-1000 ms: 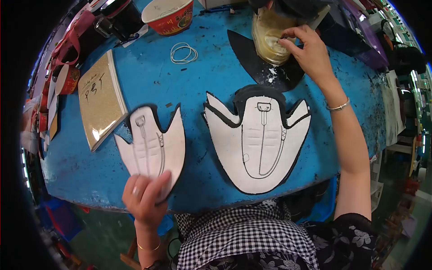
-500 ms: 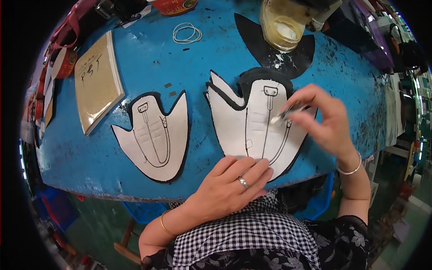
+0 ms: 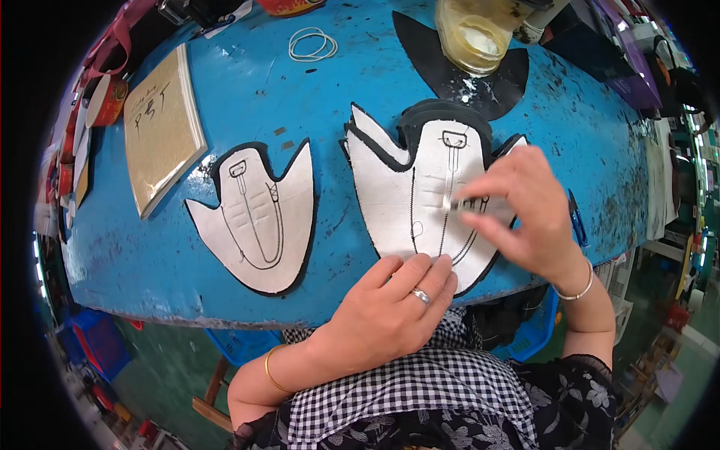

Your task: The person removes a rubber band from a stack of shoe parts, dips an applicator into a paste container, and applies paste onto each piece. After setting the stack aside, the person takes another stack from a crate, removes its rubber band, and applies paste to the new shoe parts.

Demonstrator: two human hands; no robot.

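Observation:
A stack of white, black-edged shoe-upper pieces (image 3: pixel 382 199) lies in front of me, with stitched lines on its top piece. My left hand (image 3: pixel 390 304) rests on the stack's lower end, fingers lying flat and a ring on one. Over the middle of the stack, my right hand (image 3: pixel 517 210) pinches a small tool with a whitish tip (image 3: pixel 451 204), partly hidden by the fingers and blurred. A similar single piece (image 3: pixel 259 217) lies to the left. Behind the stack, a jar with pale paste (image 3: pixel 478 41) stands on a black piece (image 3: pixel 420 56).
A gold notebook (image 3: pixel 161 127) lies at the left, near a red paper cup (image 3: pixel 107 101). White cord loops (image 3: pixel 313 45) lie at the back. Blue-handled scissors (image 3: pixel 576 217) are right of my right hand. A dark and purple box (image 3: pixel 600 45) stands at the back right.
My left hand has left the single piece and come onto the stack. My right hand has moved from the jar to above the stack with the small tool. The view has shifted.

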